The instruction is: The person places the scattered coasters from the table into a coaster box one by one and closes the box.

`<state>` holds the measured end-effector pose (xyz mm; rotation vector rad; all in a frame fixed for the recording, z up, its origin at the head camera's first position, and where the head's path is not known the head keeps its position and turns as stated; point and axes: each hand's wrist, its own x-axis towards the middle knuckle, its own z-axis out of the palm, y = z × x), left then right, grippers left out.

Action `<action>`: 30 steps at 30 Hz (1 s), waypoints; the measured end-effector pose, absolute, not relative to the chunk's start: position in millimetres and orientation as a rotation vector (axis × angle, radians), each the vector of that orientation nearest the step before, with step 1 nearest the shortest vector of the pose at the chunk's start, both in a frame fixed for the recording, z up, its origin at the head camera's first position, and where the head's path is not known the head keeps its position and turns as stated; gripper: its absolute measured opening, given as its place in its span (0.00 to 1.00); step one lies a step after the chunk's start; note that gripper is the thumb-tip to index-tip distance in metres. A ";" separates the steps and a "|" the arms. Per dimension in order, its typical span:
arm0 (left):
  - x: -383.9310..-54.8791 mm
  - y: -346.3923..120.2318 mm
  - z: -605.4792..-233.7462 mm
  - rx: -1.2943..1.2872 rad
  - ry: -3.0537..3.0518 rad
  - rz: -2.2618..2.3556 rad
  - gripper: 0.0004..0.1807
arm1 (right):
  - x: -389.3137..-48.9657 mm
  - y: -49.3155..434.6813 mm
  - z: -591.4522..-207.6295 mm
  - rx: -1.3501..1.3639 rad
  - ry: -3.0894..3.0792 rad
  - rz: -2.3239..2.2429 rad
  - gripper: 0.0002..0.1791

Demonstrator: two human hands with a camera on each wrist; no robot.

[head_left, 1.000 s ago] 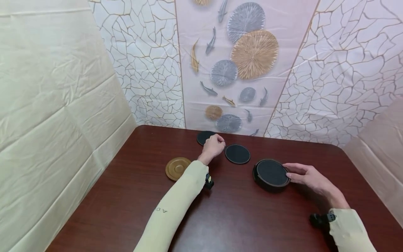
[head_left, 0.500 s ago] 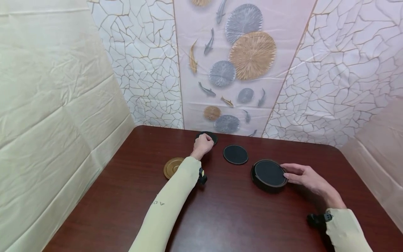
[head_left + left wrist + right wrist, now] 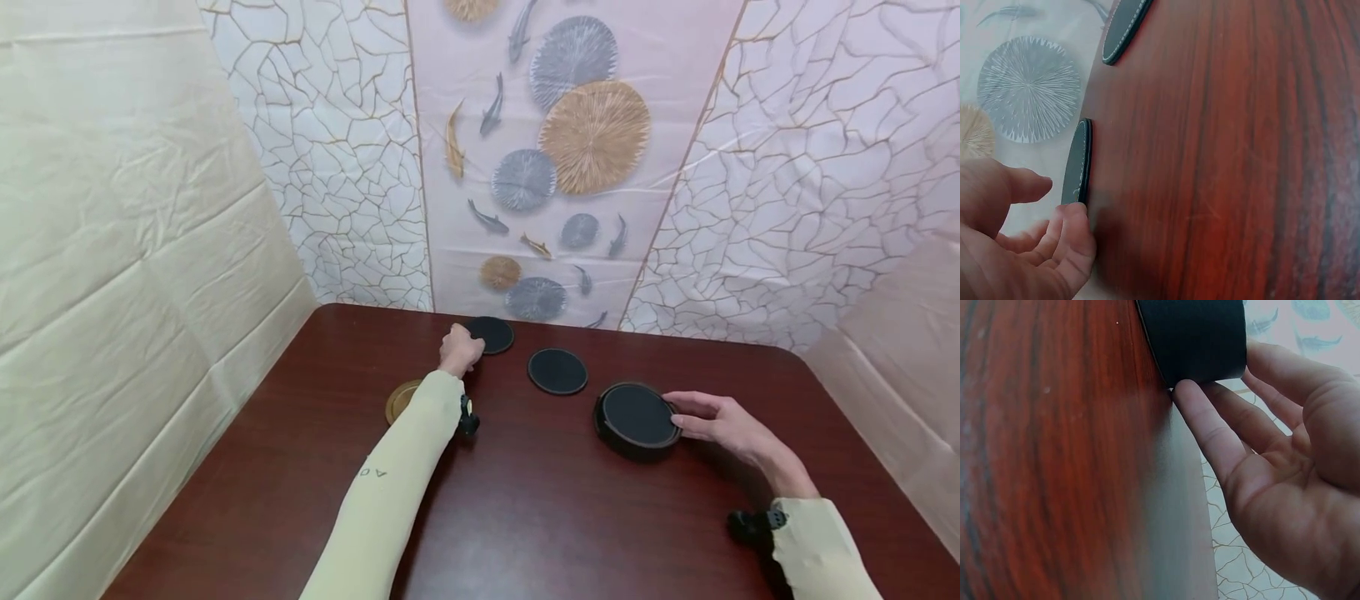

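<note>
In the head view my left hand is at the left edge of the farthest black round coaster, which lies flat near the table's back edge. The left wrist view shows its fingertips right at the rim of that coaster, with the thumb held apart and nothing between thumb and fingers. A second black coaster lies nearer and to the right. Further right stands a low black round holder with a black coaster on top. My right hand touches the holder's right side with extended fingers and thumb.
A brown wooden disc lies to the left, partly hidden behind the left sleeve. All stand on a dark red wooden table. Patterned cloth hangs behind the table's back edge, and plain pale cloth at the left.
My left hand has moved left across the farthest coaster to its left edge, uncovering it. The left forearm covers more of the wooden disc. The right hand stays at the holder.
</note>
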<state>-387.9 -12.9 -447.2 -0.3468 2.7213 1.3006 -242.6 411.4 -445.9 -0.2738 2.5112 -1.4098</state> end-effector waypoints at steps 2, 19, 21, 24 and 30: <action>-387.9 -13.3 -449.2 -0.387 2.705 1.291 0.28 | -242.5 410.4 -445.8 -0.273 2.501 -1.413 0.35; -386.0 -3.2 -452.8 -0.498 2.844 1.057 0.34 | -247.2 412.9 -449.8 -0.249 2.486 -1.413 0.34; -386.4 -2.8 -453.8 -0.490 2.868 1.022 0.33 | -247.2 412.7 -450.2 -0.256 2.484 -1.416 0.34; -386.9 -1.7 -454.9 -0.453 2.899 0.963 0.34 | -246.6 412.8 -450.7 -0.265 2.480 -1.423 0.34; -385.8 -2.1 -449.3 -0.417 2.879 0.938 0.35 | -245.2 415.7 -449.2 -0.276 2.501 -1.416 0.34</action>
